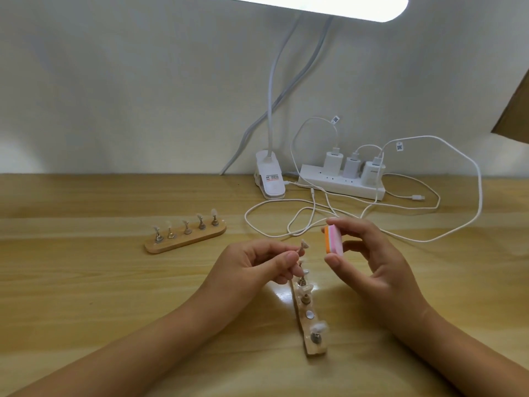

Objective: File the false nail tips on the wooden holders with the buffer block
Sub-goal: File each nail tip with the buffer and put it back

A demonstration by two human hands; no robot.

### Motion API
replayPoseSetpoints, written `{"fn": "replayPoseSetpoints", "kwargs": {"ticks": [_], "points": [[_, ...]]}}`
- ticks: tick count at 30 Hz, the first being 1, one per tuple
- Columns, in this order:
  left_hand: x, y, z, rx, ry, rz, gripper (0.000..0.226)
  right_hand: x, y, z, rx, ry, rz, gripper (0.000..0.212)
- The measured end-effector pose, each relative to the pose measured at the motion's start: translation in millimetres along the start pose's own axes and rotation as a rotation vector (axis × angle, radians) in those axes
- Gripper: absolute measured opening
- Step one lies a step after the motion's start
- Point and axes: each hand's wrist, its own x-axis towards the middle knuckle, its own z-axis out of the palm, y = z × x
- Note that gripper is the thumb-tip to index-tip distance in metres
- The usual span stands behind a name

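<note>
My left hand [257, 262] pinches a small metal peg carrying a clear false nail tip [304, 244], lifted above the near wooden holder [307, 316]. That holder lies lengthwise toward me with several pegs and tips on it and one bare round magnet spot [309, 314]. My right hand [369, 259] grips the orange, pink and white buffer block [418, 239] between thumb and fingers, just right of the lifted tip and apart from it. A second wooden holder [185, 237] with several pegged tips sits farther left.
A white clip lamp base [270, 179] and a white power strip [342, 184] with three chargers stand at the back of the wooden table. White cables [429, 239] loop across the table behind my hands. A brown cardboard edge [515, 110] shows at the far right.
</note>
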Motion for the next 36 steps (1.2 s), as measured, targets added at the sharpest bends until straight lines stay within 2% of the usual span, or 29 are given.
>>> {"fn": "replayPoseSetpoints", "kwargs": {"ticks": [7,13,23,36], "points": [[-0.1,-1.2,3.1,0.058,-0.024,-0.008,0.026,0.4,-5.0,2.4,-0.090,-0.057,-0.106,0.045],[-1.2,1.9,3.2,0.052,-0.126,-0.017,0.009,0.5,-4.2,2.1,-0.091,-0.088,-0.134,0.044],[-2.0,1.4,2.0,0.077,-0.094,0.032,0.012,-2.4,-4.2,3.0,-0.155,-0.078,-0.271,0.044],[-2.1,0.8,3.7,0.075,-0.122,0.038,0.009,-3.4,-7.0,2.5,-0.279,-0.062,-0.325,0.047]]}}
